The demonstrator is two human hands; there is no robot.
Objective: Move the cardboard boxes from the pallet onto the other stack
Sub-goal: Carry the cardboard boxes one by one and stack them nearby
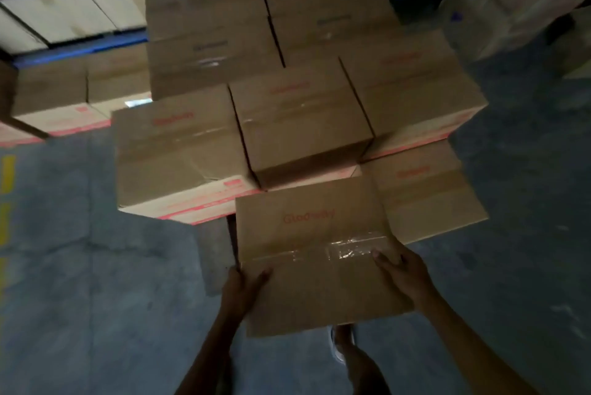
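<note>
Head view, the only one; it is dim and a bit blurred.

- The box (313,244) is in both hands, held up over the concrete floor (96,266). A shoe (340,343) shows under its near edge, so it rests on nothing.
- The left hand (244,289) clamps the left near corner, thumb on the top face. The rest of its fingers go under and are hidden.
- The right hand (403,270) grips the right edge beside the clear tape (348,249). Its digits lie on top and its palm is on the side.
- The stack of boxes (300,119) is straight ahead in stepped tiers. The box's far edge is just short of it and overlaps the low box on the right (428,190) in frame. I can't tell whether they touch.
- A blue rack (80,50) holding more cartons stands behind on the left.

My read is that this is the carry step, one box in transit. I can't tell whether this pile is the pallet or the target, so the box is either coming off it or going on.

Next move:
- If placing, lift to clear the front tier, square the edges to the neighbours, set it flat, then pull the fingers out from under.
- If leaving, turn away and keep the box level. The grip sits near the back corners, so the front end may dip.
</note>
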